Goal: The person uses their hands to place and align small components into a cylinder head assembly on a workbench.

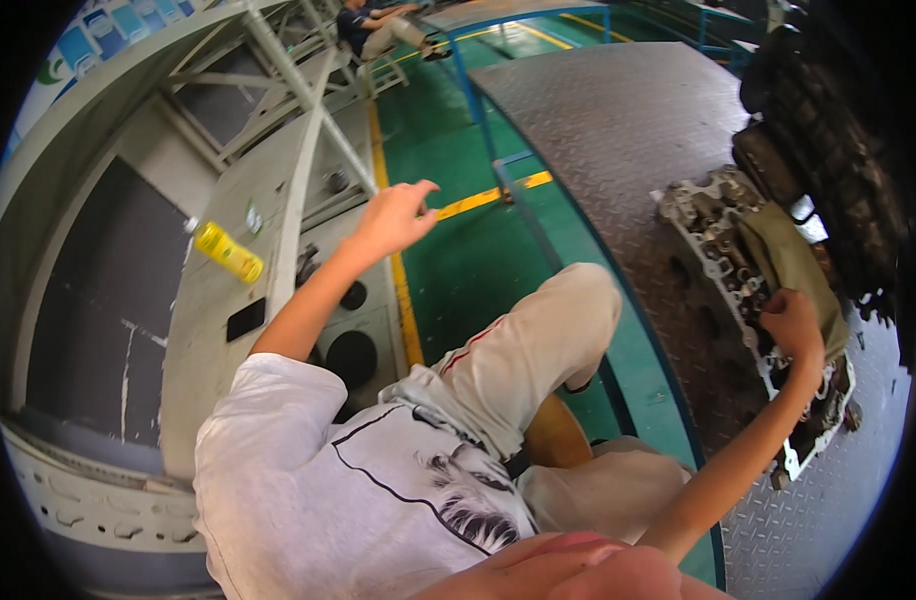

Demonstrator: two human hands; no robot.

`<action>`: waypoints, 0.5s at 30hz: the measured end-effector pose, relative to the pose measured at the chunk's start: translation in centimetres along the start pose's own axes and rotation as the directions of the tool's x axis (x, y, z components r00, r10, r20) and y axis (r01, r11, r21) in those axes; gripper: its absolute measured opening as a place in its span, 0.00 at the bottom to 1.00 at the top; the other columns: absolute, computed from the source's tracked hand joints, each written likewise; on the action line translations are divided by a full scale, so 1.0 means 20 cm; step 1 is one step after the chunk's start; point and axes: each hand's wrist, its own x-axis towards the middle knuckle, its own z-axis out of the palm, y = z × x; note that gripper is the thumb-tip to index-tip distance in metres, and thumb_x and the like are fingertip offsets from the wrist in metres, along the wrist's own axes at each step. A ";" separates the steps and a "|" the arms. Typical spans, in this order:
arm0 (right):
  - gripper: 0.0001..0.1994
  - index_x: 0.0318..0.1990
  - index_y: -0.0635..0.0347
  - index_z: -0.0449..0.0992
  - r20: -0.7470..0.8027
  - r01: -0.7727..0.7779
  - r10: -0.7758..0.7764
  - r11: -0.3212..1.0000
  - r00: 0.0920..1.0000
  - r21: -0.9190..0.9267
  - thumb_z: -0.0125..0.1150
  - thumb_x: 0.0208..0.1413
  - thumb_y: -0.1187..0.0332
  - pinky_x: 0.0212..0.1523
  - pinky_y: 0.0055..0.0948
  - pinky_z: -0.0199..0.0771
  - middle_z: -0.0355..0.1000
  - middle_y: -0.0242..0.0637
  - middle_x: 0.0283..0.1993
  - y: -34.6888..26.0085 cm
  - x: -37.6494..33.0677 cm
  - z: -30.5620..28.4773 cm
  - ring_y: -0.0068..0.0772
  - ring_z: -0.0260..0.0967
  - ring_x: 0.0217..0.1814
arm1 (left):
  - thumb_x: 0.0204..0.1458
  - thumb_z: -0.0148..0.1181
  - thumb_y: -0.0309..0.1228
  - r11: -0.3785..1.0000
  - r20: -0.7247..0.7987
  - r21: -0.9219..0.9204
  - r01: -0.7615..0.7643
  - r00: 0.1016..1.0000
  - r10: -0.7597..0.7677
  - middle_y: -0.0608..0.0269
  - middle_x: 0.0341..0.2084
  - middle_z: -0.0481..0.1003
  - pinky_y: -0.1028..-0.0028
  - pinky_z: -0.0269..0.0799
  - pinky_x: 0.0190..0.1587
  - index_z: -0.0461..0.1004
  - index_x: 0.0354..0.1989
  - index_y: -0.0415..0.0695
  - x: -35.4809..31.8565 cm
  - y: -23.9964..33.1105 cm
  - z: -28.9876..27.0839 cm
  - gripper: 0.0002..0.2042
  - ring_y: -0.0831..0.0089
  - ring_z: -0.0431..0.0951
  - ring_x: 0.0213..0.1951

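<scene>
My left hand (398, 216) is raised over the green floor on the left, its fingers loosely bent and apart, with nothing in it. My right hand (792, 322) is at an engine cylinder head (716, 262) that lies on the metal-topped table. Its fingers are curled together at the edge of an olive-green cloth (790, 262) draped over the cylinder head; what they hold, if anything, is hidden. Valve-train parts and bolt holes show along the cylinder head's uncovered left side.
A dark, bulky engine assembly (823, 150) stands behind the cylinder head. The table (618, 100) has a diamond-plate top. On the left, a shelf (203, 345) bears a yellow bottle (228, 252) and a black phone (246, 319). A seated person (378, 28) is far off.
</scene>
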 end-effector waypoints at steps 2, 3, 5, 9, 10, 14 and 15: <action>0.10 0.30 0.67 0.80 -0.001 -0.020 0.020 0.998 1.000 0.066 0.66 0.39 0.72 0.36 0.36 0.76 0.77 0.49 0.26 -0.09 -0.06 -0.11 0.44 0.78 0.30 | 0.52 0.62 0.32 0.977 -0.066 -0.189 -0.099 0.994 0.088 0.58 0.28 0.80 0.62 0.74 0.39 0.76 0.48 0.44 0.14 0.21 0.10 0.15 0.58 0.80 0.35; 0.10 0.31 0.67 0.81 0.000 -0.018 0.018 0.996 1.000 0.085 0.66 0.39 0.72 0.35 0.36 0.75 0.77 0.49 0.26 -0.10 -0.10 -0.13 0.43 0.77 0.30 | 0.52 0.63 0.32 0.954 -0.079 -0.256 -0.158 0.987 0.142 0.58 0.28 0.80 0.63 0.74 0.38 0.77 0.48 0.44 0.23 0.35 0.16 0.15 0.58 0.80 0.34; 0.10 0.31 0.68 0.81 0.021 -0.063 0.061 0.991 0.998 0.115 0.66 0.39 0.71 0.35 0.36 0.75 0.77 0.49 0.25 -0.13 -0.15 -0.18 0.42 0.77 0.29 | 0.52 0.63 0.31 0.875 -0.151 -0.416 -0.247 0.968 0.201 0.57 0.27 0.79 0.65 0.74 0.37 0.77 0.48 0.43 0.38 0.60 0.34 0.15 0.60 0.80 0.33; 0.11 0.32 0.67 0.80 0.007 -0.065 0.065 0.993 0.998 0.098 0.68 0.40 0.70 0.36 0.36 0.76 0.77 0.49 0.27 -0.12 -0.18 -0.14 0.45 0.77 0.31 | 0.52 0.63 0.26 0.634 -0.404 -0.563 -0.530 0.846 0.349 0.58 0.29 0.78 0.68 0.74 0.37 0.77 0.48 0.43 0.55 1.14 0.46 0.14 0.65 0.80 0.33; 0.11 0.32 0.67 0.80 0.023 -0.074 0.072 0.991 0.997 0.111 0.68 0.40 0.70 0.37 0.36 0.76 0.77 0.49 0.28 -0.13 -0.17 -0.15 0.46 0.77 0.31 | 0.52 0.63 0.25 0.562 -0.460 -0.592 -0.578 0.815 0.353 0.59 0.29 0.78 0.69 0.74 0.36 0.77 0.48 0.43 0.59 1.26 0.47 0.14 0.66 0.80 0.32; 0.14 0.35 0.67 0.79 0.050 -0.036 0.030 0.990 0.998 0.137 0.73 0.41 0.70 0.36 0.33 0.74 0.77 0.44 0.27 -0.17 -0.16 -0.17 0.39 0.75 0.31 | 0.53 0.63 0.23 0.435 -0.512 -0.694 -0.573 0.818 0.261 0.63 0.29 0.78 0.74 0.68 0.31 0.80 0.39 0.42 0.70 1.57 0.48 0.06 0.74 0.74 0.28; 0.14 0.36 0.67 0.79 0.047 -0.039 0.033 0.988 0.998 0.151 0.73 0.42 0.70 0.36 0.33 0.74 0.77 0.44 0.28 -0.17 -0.17 -0.17 0.39 0.75 0.31 | 0.53 0.63 0.24 0.402 -0.501 -0.714 -0.574 0.819 0.279 0.63 0.28 0.78 0.74 0.68 0.31 0.80 0.38 0.41 0.70 1.63 0.49 0.06 0.74 0.74 0.28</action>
